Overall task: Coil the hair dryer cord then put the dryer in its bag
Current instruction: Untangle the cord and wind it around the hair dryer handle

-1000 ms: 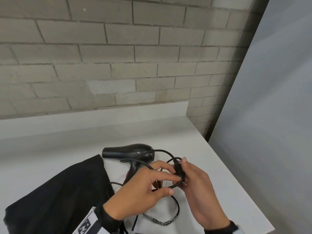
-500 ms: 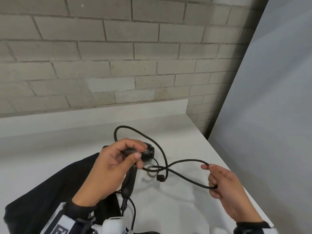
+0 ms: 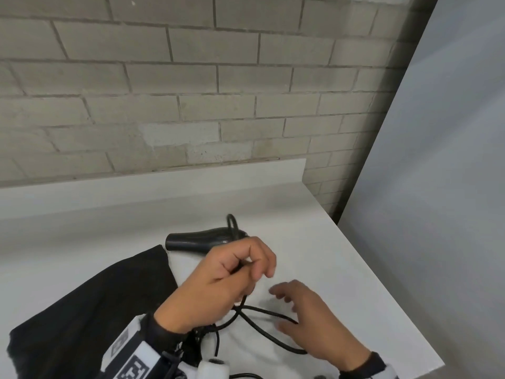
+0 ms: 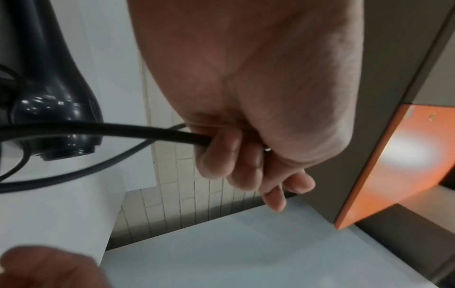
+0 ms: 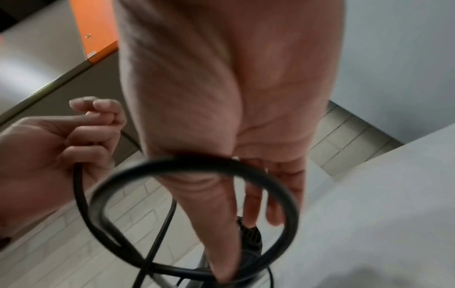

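A black hair dryer (image 3: pixel 196 240) lies on the white counter (image 3: pixel 341 269), nozzle pointing left, next to the black bag (image 3: pixel 95 310). My left hand (image 3: pixel 246 269) is in front of the dryer with its fingers curled round the black cord (image 3: pixel 262 313); the left wrist view shows the cord (image 4: pixel 123 129) entering that fist (image 4: pixel 236 165). My right hand (image 3: pixel 295 310) hovers low beside it, fingers straight and spread. In the right wrist view a loop of cord (image 5: pixel 283 187) hangs round the right hand (image 5: pixel 258 194). The plug is hidden.
A brick wall (image 3: pixel 191 105) rises behind the counter's raised back lip. The counter ends close on the right, where a grey partition (image 3: pixel 437 187) stands. An orange panel (image 4: pixel 393 165) shows in the wrist views.
The hands have come together. My left hand dropped from above the dryer toward me, still gripping the cord. My right hand swung in from the right and straightened its fingers, the loop now round it.
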`<state>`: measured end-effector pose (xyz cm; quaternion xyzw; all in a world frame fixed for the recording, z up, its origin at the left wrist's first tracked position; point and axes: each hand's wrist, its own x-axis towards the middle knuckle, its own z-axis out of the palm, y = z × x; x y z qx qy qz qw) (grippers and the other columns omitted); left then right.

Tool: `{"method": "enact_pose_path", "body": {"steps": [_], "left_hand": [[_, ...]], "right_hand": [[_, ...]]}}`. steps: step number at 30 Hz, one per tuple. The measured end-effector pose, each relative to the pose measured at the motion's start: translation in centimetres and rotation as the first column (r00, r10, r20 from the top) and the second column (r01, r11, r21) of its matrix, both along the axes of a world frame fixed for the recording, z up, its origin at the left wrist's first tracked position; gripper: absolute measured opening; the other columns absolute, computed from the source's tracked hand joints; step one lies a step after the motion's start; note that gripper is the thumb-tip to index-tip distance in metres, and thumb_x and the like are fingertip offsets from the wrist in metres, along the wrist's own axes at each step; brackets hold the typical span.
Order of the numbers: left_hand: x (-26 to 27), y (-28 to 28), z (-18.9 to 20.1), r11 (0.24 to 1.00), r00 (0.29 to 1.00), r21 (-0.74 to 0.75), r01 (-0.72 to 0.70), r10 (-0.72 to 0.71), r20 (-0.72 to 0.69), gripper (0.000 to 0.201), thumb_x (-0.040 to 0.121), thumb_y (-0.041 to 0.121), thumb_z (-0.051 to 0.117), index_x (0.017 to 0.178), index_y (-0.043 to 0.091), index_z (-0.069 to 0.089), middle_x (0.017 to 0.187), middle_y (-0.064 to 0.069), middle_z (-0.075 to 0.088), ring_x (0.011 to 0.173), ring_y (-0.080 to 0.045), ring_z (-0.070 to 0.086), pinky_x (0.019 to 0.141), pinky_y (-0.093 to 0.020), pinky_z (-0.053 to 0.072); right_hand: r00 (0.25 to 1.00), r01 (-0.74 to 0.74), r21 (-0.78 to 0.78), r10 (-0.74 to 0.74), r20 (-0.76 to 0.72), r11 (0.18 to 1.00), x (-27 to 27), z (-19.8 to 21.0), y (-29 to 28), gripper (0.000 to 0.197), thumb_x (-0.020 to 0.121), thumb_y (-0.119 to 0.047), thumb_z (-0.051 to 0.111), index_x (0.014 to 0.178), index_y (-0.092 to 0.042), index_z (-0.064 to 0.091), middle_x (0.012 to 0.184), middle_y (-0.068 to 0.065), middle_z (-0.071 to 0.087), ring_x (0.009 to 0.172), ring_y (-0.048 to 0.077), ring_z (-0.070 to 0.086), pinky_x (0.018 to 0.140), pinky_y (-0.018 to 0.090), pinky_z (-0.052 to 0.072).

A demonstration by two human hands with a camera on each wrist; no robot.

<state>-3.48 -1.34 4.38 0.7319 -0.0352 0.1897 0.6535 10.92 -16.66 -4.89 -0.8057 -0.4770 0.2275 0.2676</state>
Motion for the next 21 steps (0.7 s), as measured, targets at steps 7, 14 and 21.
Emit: {"method": "enact_pose_path", "body": {"steps": [7, 14, 21], "left_hand": [[0.6, -1.1, 0.0, 0.994, 0.998, 0.097, 0.044, -0.039, -0.055, 0.039, 0.080, -0.024, 0.036, 0.073, 0.010, 0.054, 0.085, -0.001, 0.061, 0.070, -0.006, 0.055, 0.062, -0.016, 0.042], [-0.4, 0.3, -0.6, 0.977, 0.994, 0.188, -0.101, 0.107, -0.024, 0.029, 0.090, -0.007, 0.049, 0.075, 0.017, 0.056, 0.091, -0.001, 0.067, 0.057, -0.011, 0.045, 0.058, -0.019, 0.041], [-0.7, 2.0, -3.1, 0.936, 0.960, 0.221, -0.274, 0.280, 0.007, 0.027, 0.089, -0.002, 0.067, 0.078, 0.022, 0.062, 0.102, 0.002, 0.068, 0.076, -0.025, 0.056, 0.071, -0.025, 0.048]], "right_hand": [[0.959, -0.021, 0.195, 0.075, -0.274, 0.981, -2.3, 1.0, 3.1, 0.007, 0.096, -0.032, 0.054, 0.099, -0.033, 0.061, 0.080, -0.021, 0.063, 0.071, 0.000, 0.060, 0.068, 0.014, 0.047], [0.810, 0.218, 0.322, 0.013, -0.587, 0.921, -1.9, 1.1, 3.1, 0.017, 0.101, -0.019, 0.051, 0.096, -0.007, 0.062, 0.073, 0.004, 0.067, 0.070, 0.023, 0.066, 0.074, 0.042, 0.057], [0.665, 0.468, 0.452, 0.034, -0.746, 0.760, -1.4, 3.2, 2.5, 0.024, 0.101, -0.018, 0.045, 0.094, 0.000, 0.060, 0.076, 0.010, 0.059, 0.070, 0.027, 0.065, 0.065, 0.034, 0.055]]}}
